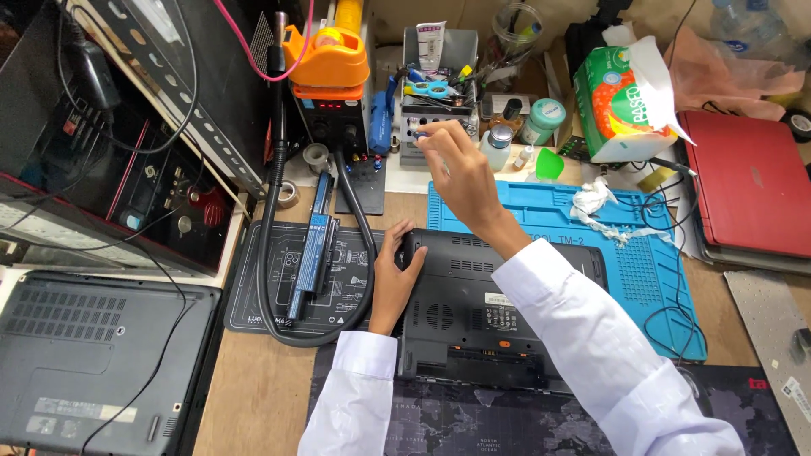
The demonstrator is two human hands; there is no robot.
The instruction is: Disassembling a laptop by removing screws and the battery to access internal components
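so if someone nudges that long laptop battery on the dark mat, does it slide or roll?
The battery looks rigid and bar-shaped with flat faces, so it would probably slide, not roll. It lies flat on the mat, likely grippy. The hose curving close by could snag it.
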